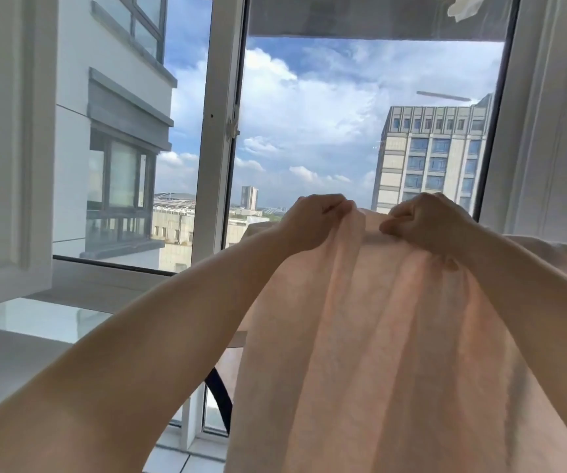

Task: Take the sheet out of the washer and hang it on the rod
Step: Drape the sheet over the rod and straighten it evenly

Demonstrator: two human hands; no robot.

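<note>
A pale pink sheet (388,353) hangs in long folds in front of me and fills the lower right of the view. My left hand (316,220) grips its top edge with curled fingers. My right hand (425,221) grips the same edge a short way to the right. Both arms reach up and forward toward the window. The rod is hidden under the sheet's top edge, if it is there at all. The washer is out of view.
A tall window (370,131) with a white frame (218,124) stands straight ahead, buildings and sky beyond. A white cabinet door (5,141) is at the left. A white curtain (555,114) hangs at the right. A dark curved bar (222,401) shows below the sheet.
</note>
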